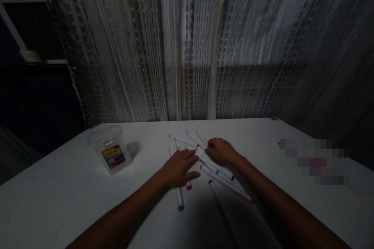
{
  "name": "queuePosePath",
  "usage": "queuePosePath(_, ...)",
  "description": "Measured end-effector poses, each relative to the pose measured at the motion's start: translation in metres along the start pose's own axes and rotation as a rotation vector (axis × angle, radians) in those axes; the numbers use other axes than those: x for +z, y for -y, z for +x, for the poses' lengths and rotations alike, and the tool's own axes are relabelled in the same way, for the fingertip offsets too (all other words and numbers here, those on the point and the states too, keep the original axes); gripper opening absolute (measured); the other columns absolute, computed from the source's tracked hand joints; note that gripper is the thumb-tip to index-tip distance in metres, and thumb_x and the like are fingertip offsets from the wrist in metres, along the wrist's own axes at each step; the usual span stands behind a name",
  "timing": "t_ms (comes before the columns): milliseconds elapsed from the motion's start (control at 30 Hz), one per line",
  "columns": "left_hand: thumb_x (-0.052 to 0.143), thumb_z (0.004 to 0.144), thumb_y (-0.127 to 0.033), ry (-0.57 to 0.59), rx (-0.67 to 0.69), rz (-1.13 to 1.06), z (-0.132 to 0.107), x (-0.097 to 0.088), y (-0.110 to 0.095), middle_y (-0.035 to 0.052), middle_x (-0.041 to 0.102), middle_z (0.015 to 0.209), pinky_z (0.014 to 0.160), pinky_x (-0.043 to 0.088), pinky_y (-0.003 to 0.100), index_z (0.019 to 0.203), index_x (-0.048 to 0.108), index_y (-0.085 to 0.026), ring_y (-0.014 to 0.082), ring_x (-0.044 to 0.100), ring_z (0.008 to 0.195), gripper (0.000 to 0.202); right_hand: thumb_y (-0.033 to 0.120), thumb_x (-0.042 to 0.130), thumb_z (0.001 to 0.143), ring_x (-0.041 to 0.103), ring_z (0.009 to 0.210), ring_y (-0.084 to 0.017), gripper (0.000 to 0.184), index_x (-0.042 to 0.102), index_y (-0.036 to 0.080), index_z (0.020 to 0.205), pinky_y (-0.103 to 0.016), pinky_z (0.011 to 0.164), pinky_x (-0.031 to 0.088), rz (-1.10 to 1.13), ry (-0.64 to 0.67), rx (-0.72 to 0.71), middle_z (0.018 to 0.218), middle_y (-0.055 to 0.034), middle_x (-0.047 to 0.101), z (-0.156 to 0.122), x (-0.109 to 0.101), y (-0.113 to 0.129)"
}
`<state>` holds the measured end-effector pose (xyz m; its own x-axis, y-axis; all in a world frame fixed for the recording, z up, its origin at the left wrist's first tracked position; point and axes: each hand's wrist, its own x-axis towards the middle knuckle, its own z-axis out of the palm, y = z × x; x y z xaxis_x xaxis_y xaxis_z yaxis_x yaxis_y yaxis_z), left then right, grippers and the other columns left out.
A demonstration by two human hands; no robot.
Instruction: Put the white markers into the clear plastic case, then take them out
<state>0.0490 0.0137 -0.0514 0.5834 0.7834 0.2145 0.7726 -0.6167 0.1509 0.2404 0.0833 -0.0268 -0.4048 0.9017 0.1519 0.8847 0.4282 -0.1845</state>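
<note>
My left hand (181,166) lies palm down over several white markers, its fingers stretched and the thumb apart. A green-ended marker (179,198) and a pink-ended marker (189,185) stick out from beneath it. My right hand (219,151) is closed, fingers curled down at the right of the pile; whether a marker is in them is hidden. A white marker (201,137) runs up to its fingertips. Nearer to me lie a red-ended marker (230,186), a teal-banded marker (216,171) and a dark blue-ended marker (214,190).
On the left of the white table (152,218) stands a clear plastic tub (118,163) with a lid and a yellow and red label. A string curtain (187,46) hangs behind the table's far edge. Something blurred out (317,161) lies at the right.
</note>
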Motion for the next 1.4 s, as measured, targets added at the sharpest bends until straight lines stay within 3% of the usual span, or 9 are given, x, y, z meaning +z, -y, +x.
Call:
queuePosePath(167, 0.049, 0.085, -0.035, -0.014, -0.048, -0.025, -0.01, 0.01, 0.018, 0.0118, 0.04, 0.133, 0.101, 0.023, 0.05, 0.12, 0.047, -0.019, 0.0271, 0.035, 0.121, 0.038, 0.028, 0.047, 0.079, 0.052, 0.079, -0.014, 0.02, 0.06, 0.015, 0.087, -0.024, 0.069, 0.036, 0.075, -0.156, -0.075, 0.091, -0.007, 0.059, 0.0, 0.02, -0.01)
queuePosePath(367, 0.052, 0.084, -0.032, -0.031, -0.122, -0.078, -0.02, 0.01, 0.038, 0.0069, 0.046, 0.127, 0.1, 0.021, 0.057, 0.12, 0.045, -0.024, 0.0277, 0.034, 0.122, 0.038, 0.029, 0.05, 0.078, 0.052, 0.075, -0.014, 0.016, 0.06, 0.016, 0.081, -0.024, 0.065, 0.036, 0.096, -0.05, -0.004, 0.087, -0.0056, 0.059, 0.001, 0.015, -0.023)
queuePosePath(633, 0.055, 0.082, -0.03, -0.083, -0.166, -0.083, -0.02, 0.015, 0.036, 0.007, 0.034, 0.137, 0.1, 0.024, 0.055, 0.125, 0.039, -0.026, 0.0287, 0.029, 0.125, 0.046, 0.03, 0.059, 0.071, 0.053, 0.074, -0.016, 0.017, 0.061, 0.016, 0.082, -0.025, 0.063, 0.038, 0.011, 0.113, 0.01, 0.085, -0.006, 0.059, 0.001, 0.01, -0.021)
queuePosePath(733, 0.056, 0.081, -0.029, -0.062, -0.16, -0.074, -0.02, 0.016, 0.036, 0.0051, 0.037, 0.136, 0.101, 0.022, 0.057, 0.127, 0.036, -0.028, 0.0289, 0.029, 0.125, 0.05, 0.024, 0.056, 0.072, 0.053, 0.072, -0.015, 0.012, 0.063, 0.016, 0.078, -0.025, 0.061, 0.039, 0.03, 0.156, -0.033, 0.082, -0.0063, 0.059, -0.001, 0.011, -0.018)
queuePosePath(1033, 0.053, 0.082, -0.02, -0.053, -0.075, -0.127, -0.02, 0.013, 0.035, 0.0039, 0.043, 0.131, 0.103, 0.023, 0.055, 0.128, 0.035, -0.03, 0.0258, 0.034, 0.123, 0.051, 0.02, 0.047, 0.078, 0.053, 0.065, -0.012, 0.018, 0.065, 0.019, 0.078, -0.024, 0.057, 0.039, 0.086, 0.137, -0.143, 0.078, -0.0053, 0.057, -0.006, 0.009, -0.017)
queuePosePath(1200, 0.054, 0.079, -0.019, -0.118, -0.131, -0.147, -0.019, 0.013, 0.036, 0.0048, 0.036, 0.136, 0.098, 0.036, 0.05, 0.127, 0.038, -0.029, 0.0276, 0.033, 0.123, 0.052, 0.034, 0.055, 0.073, 0.052, 0.06, -0.013, 0.018, 0.061, 0.017, 0.074, -0.024, 0.052, 0.037, 0.082, 0.129, -0.17, 0.073, -0.0048, 0.058, -0.008, 0.008, -0.014)
queuePosePath(1400, 0.056, 0.079, -0.026, -0.18, -0.244, -0.103, -0.022, 0.02, 0.043, 0.0055, 0.035, 0.137, 0.096, 0.039, 0.05, 0.126, 0.04, -0.029, 0.0294, 0.035, 0.122, 0.05, 0.021, 0.051, 0.075, 0.053, 0.063, -0.012, 0.013, 0.062, 0.019, 0.081, -0.022, 0.055, 0.037, 0.117, 0.168, -0.158, 0.075, -0.0046, 0.059, -0.01, 0.007, -0.011)
